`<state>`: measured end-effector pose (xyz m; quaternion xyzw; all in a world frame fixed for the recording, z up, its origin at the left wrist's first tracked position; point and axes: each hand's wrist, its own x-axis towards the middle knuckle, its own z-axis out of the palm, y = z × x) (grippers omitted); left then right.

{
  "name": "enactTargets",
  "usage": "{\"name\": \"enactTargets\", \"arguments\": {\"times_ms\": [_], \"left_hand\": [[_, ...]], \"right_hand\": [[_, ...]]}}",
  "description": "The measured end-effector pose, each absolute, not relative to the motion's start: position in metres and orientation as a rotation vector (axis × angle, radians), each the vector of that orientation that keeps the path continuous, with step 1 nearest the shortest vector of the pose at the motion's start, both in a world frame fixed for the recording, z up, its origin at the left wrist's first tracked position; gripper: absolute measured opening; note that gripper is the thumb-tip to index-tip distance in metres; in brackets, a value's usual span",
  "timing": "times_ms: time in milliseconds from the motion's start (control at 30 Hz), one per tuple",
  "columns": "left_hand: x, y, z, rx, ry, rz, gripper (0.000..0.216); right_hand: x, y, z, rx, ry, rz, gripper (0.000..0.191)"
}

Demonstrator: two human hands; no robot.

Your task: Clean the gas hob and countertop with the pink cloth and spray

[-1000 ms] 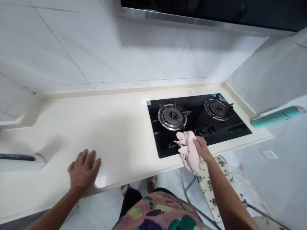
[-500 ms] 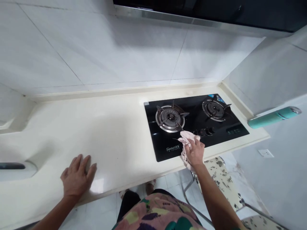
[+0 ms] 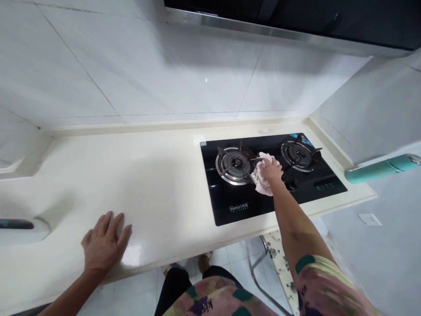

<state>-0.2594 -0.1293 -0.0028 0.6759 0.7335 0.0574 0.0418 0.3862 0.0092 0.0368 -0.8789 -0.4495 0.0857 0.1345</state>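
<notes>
Over at three o'clock in my view, on the black glass two-burner gas hob [image 3: 243, 206], my right hand [image 3: 272, 169] presses a crumpled pale pink cloth [image 3: 261, 184] down against the glass. Its fingers are bunched over the cloth and grip it. Hand and cloth sit between the two rings. The left steel-ringed burner [image 3: 234, 163] lies at the cloth's nine o'clock, so close that I cannot tell whether the fabric touches its grate. The right steel-ringed burner [image 3: 297, 153] is near at two o'clock. Small black control knobs [image 3: 292, 184] show just beside the wrist at four o'clock.

My left hand [image 3: 104, 243], down at seven o'clock, lies flat with fingers spread and nothing in it, palm on the cream stone countertop [image 3: 148, 175], well apart from the hob. A teal cylindrical bottle [image 3: 381, 169] shows past the counter's end at three o'clock. White wall tiles [image 3: 131, 66] fill twelve o'clock.
</notes>
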Motion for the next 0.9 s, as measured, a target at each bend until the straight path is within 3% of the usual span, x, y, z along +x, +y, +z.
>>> {"name": "enactTargets", "arguments": {"times_ms": [300,567,700,900], "left_hand": [[-0.261,-0.128,-0.006,2.098,2.231,0.138,0.067],[-0.266,-0.125,-0.011,2.120,2.218,0.166,0.069],[-0.262,-0.126,-0.008,2.129,2.215,0.229,0.070],[-0.262,-0.127,-0.007,2.133,2.209,0.272,0.069]], "right_hand": [[0.318,-0.054,0.017,-2.616,-1.426,0.053,0.055],[0.245,-0.160,-0.002,-2.389,-1.680,-0.090,0.039],[0.268,-0.182,-0.012,-2.183,-1.830,-0.081,0.036],[0.376,-0.182,-0.022,-2.452,-1.497,-0.217,0.040]]}}
